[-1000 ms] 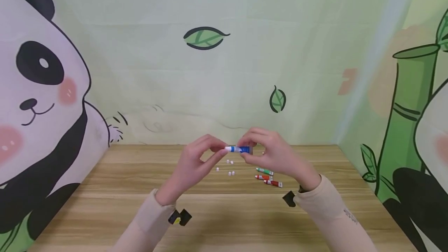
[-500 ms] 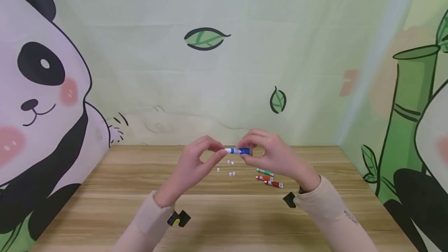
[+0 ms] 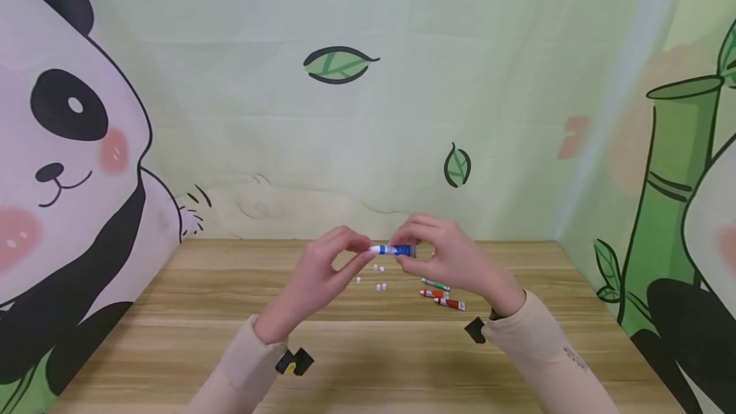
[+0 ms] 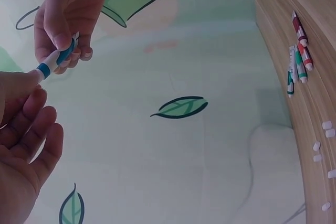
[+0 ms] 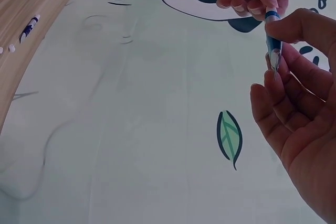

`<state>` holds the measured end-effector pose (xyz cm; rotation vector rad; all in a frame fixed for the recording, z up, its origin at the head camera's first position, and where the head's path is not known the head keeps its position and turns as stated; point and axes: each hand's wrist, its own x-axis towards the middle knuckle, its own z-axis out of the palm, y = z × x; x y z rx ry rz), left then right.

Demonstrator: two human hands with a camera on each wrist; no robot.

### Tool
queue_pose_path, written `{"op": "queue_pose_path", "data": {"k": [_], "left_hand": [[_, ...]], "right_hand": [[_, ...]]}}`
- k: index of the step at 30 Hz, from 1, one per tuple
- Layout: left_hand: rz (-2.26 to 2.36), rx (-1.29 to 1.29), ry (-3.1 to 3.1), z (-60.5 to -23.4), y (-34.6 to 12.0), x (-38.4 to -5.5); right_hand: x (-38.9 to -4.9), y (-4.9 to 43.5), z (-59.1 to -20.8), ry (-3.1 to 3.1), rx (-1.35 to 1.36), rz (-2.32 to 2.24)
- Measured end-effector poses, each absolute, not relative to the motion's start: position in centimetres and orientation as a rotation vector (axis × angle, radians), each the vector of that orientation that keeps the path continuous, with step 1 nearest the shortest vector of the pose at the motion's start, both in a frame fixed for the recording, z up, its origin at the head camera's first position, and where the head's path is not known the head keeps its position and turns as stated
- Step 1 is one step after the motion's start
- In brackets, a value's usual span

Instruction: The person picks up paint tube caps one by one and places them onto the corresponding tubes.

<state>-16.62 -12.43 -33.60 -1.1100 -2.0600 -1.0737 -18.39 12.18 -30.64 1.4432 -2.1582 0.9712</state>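
Observation:
A small blue and white paint tube [image 3: 404, 250] is held level above the table between both hands. Its white cap end [image 3: 375, 250] is pinched by thumb and fingertips of my left hand [image 3: 322, 267]. My right hand [image 3: 445, 251] grips the tube's body near the flat crimped end. In the left wrist view the tube [image 4: 56, 60] slants between the two hands; the fingers hide the cap's tip. The right wrist view shows the tube [image 5: 273, 45] under the right thumb, with its crimped end by the fingertips.
On the wooden table [image 3: 368, 363] lie a green tube [image 3: 435, 284], an orange-red tube [image 3: 432, 293] and a red tube [image 3: 450, 304]. Several small white caps [image 3: 381, 287] are scattered beyond the hands. A dark blue tube [image 5: 29, 28] lies farther left. A printed cloth [image 3: 368, 145] stands behind.
Both hands stay nearly in place with the tube between them. The left fingers shift slightly around the white cap end.

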Motion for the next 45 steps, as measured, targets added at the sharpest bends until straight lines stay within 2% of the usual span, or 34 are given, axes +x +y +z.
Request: {"op": "queue_pose_path", "data": {"k": [31, 45], "left_hand": [[-1.104, -1.042, -2.123, -33.77, -12.50, -16.05], [-0.953, -1.123, -2.046, -34.13, -12.30, -15.98]], "right_hand": [[-18.43, 11.87, -31.22, -2.096, 1.467, 0.942], [-18.60, 11.67, -31.63, -2.053, 1.490, 0.952]]}}
